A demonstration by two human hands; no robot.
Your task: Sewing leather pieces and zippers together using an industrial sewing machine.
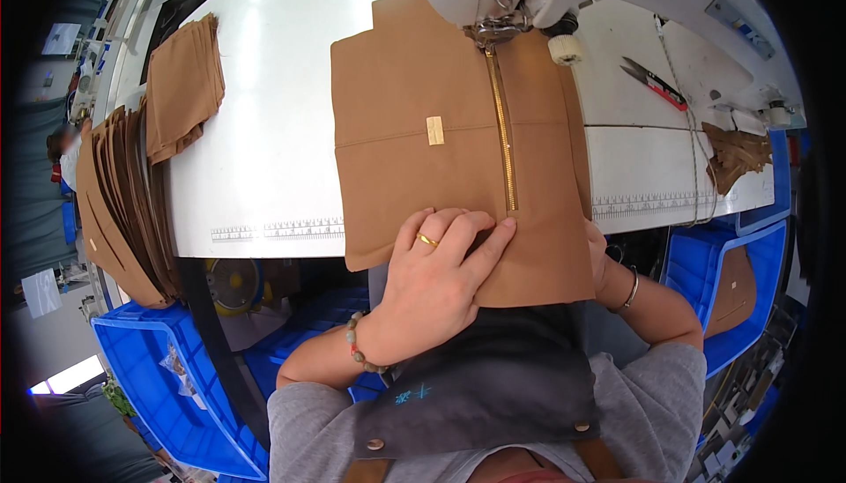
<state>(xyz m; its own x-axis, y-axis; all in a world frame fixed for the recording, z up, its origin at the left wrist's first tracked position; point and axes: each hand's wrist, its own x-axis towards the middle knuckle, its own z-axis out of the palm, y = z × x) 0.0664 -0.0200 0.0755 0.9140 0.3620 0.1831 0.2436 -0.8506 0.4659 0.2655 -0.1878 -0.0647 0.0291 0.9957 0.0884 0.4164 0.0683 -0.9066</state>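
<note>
A brown fabric panel (423, 192) lies over the front edge of the white sewing table, its near end hanging toward my lap. Set lengthwise into it is a brass-toothed zipper (502, 130), whose far end is under the sewing machine's presser foot (493, 32). A small pale label (434, 130) sits left of the zipper. My left hand (441, 258) rests open on the panel, fingertips beside the zipper's near end. At the panel's right edge is my right hand (597, 258); its fingers are hidden behind the fabric, so their grip does not show.
Stacked brown pieces (123, 205) and folded brown fabric (185, 86) lie at the left. Thread snips (656, 86), a cord (692, 139) and brown scraps (736, 157) are on the right. Blue bins (176, 386) stand below the table on both sides. Measuring scales run along its front edge.
</note>
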